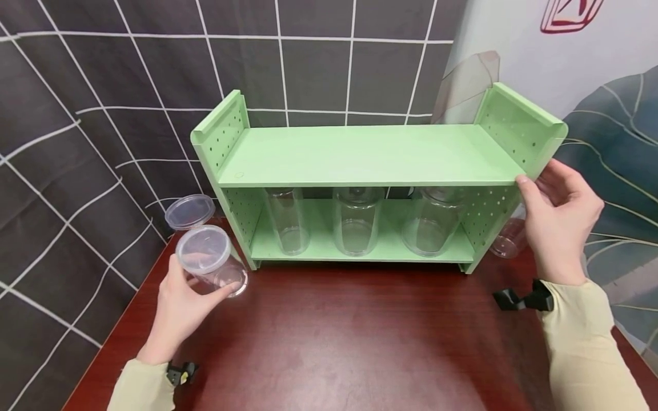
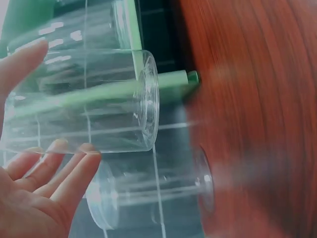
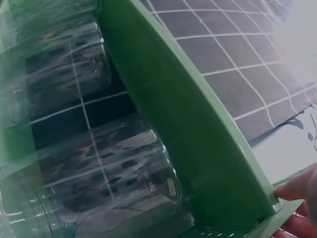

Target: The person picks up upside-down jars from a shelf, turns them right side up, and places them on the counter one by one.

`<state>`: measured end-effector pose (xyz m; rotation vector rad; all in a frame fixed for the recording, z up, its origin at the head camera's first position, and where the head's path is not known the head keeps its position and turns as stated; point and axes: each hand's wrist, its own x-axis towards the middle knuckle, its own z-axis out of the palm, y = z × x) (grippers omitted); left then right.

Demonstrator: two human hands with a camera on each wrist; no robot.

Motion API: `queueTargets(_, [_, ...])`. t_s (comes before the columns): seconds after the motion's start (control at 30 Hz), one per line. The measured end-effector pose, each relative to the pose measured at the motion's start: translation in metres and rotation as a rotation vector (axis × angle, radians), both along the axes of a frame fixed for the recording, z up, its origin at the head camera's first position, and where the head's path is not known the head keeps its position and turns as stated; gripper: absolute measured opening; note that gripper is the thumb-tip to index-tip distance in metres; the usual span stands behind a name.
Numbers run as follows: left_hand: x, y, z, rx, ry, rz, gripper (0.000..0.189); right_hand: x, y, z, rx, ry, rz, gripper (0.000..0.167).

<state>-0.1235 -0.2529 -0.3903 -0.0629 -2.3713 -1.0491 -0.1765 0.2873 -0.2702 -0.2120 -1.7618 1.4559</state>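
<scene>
– Gripping what with the left hand [image 1: 180,302]?
– A clear lidded jar [image 1: 212,262], pinched between thumb and fingers just beside the left end of the green shelf unit [image 1: 344,154], with another clear jar [image 2: 153,191] close behind.
– And with the right hand [image 1: 560,222]?
– Pinching that unit's right front edge (thumb in front, fingers tucked round the outer side).
– Standing on the lower board [image 1: 321,228]?
– Three more clear jars [image 1: 356,231], set apart in a row, above the dark red worktop [image 1: 349,331].
</scene>
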Motion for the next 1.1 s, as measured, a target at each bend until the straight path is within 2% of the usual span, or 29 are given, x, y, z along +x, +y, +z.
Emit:
queueTargets(0.17, [-0.005, -0.013, -0.004, 0.053, -0.026, 0.063, 0.097, -0.002, 0.001, 0.003, 0.040, -0.046, -0.054, 0.037])
queueTargets(0.37, [-0.011, -0.027, -0.010, 0.066, -0.111, 0.121, 0.085, -0.005, 0.010, -0.001, 0.088, -0.061, -0.061, 0.037])
queueTargets(0.53, [-0.014, -0.038, -0.015, 0.080, -0.170, 0.121, 0.078, -0.006, 0.013, -0.002, 0.132, -0.051, -0.061, 0.037])
queueTargets(0.83, [-0.016, -0.050, -0.016, 0.096, -0.285, 0.144, 0.082, 0.000, 0.003, 0.005, 0.131, -0.036, -0.058, 0.036])
queueTargets(1.1, [-0.020, -0.057, -0.022, 0.161, -0.292, 0.079, 0.067, 0.000, 0.005, 0.005, 0.133, -0.030, -0.045, 0.037])
